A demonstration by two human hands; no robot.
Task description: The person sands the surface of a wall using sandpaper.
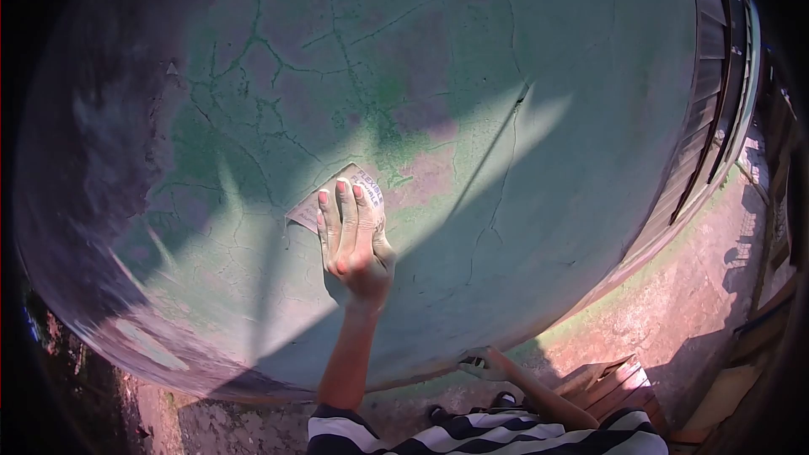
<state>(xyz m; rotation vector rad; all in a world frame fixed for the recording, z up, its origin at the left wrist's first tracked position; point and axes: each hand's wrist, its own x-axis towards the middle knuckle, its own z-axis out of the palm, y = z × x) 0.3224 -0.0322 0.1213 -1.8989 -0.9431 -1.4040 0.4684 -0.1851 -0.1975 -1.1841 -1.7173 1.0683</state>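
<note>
My left hand (354, 240), whitened with dust, presses a sheet of sandpaper (304, 210) against the cracked green wall (472, 152). Its fingers point upward and lie close together over the sheet. Printed lettering shows at the sheet's right edge, while the palm hides much of the rest. Lower down at the right, my right hand (486, 365) is near the wall's bottom edge, its fingers curled around something dark that is too small to make out.
A wooden stool or box (619, 388) stands below at the right, near my feet (504, 400). Slatted shutters (704, 93) line the right side. Rough ground (649, 320) runs along the wall's base, with stacked boards (729, 392) at the far right.
</note>
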